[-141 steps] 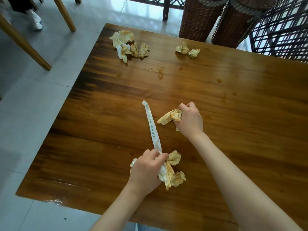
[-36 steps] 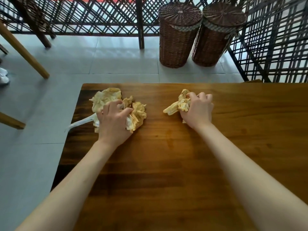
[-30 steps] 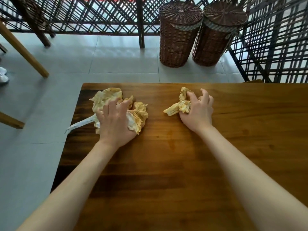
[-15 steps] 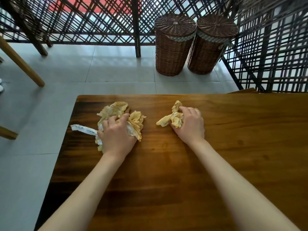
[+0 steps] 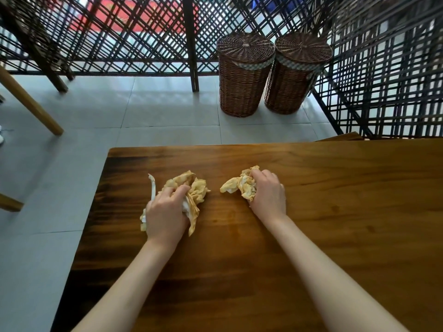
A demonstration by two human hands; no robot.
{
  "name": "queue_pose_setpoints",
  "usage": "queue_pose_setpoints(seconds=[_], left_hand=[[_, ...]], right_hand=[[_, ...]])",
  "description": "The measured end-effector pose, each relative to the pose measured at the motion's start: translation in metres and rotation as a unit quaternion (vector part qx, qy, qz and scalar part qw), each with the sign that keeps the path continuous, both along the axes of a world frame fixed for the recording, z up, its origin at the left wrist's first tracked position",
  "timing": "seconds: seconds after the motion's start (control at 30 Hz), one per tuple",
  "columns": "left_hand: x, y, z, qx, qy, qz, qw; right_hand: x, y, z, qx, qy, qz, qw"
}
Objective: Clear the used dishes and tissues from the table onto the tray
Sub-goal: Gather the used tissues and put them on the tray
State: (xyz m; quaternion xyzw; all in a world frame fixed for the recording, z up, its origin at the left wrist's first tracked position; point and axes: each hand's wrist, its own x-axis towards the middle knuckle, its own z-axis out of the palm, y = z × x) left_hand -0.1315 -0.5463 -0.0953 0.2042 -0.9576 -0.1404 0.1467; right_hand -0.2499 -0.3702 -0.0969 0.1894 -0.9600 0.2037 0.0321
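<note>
Two bare hands on a dark brown wooden worktop [image 5: 311,236], left hand [image 5: 165,212] clutching a wad of crumpled yellow-stained tissues [image 5: 194,191] with a white paper strip [image 5: 152,186], right hand [image 5: 269,195] gripping a smaller crumpled yellow-stained tissue wad [image 5: 237,184], two lidded brown wicker baskets [image 5: 244,75] beyond.

We have a single view, from a wide-angle camera worn on the person's head. It looks forward and steeply down from close above the near part of the wooden table [image 5: 335,212], whose far edge and far-left corner are in view. Beyond that edge, higher in the frame, we see tiled floor [image 5: 143,111] and lattice screens [image 5: 119,32], curved by the lens.
</note>
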Motion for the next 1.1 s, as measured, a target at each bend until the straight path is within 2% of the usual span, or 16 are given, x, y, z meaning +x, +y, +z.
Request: queue_pose_setpoints(seconds=[0.13,0.43,0.8,1.1], left_hand=[[0.015,0.008,0.006,0.023,0.031,-0.01,0.999],[0.061,0.048,0.018,0.053,0.029,-0.032,0.998],[0.117,0.152,0.059,0.062,0.024,-0.077,0.995],[0.168,0.234,0.052,0.105,-0.004,-0.102,0.989]], right_hand=[[0.016,0.013,0.009,-0.052,-0.013,-0.015,0.998],[0.064,0.066,0.031,-0.108,-0.047,-0.044,0.992],[0.133,0.149,0.061,-0.116,-0.096,-0.058,0.987],[0.163,0.204,0.063,-0.089,-0.123,-0.027,0.988]])
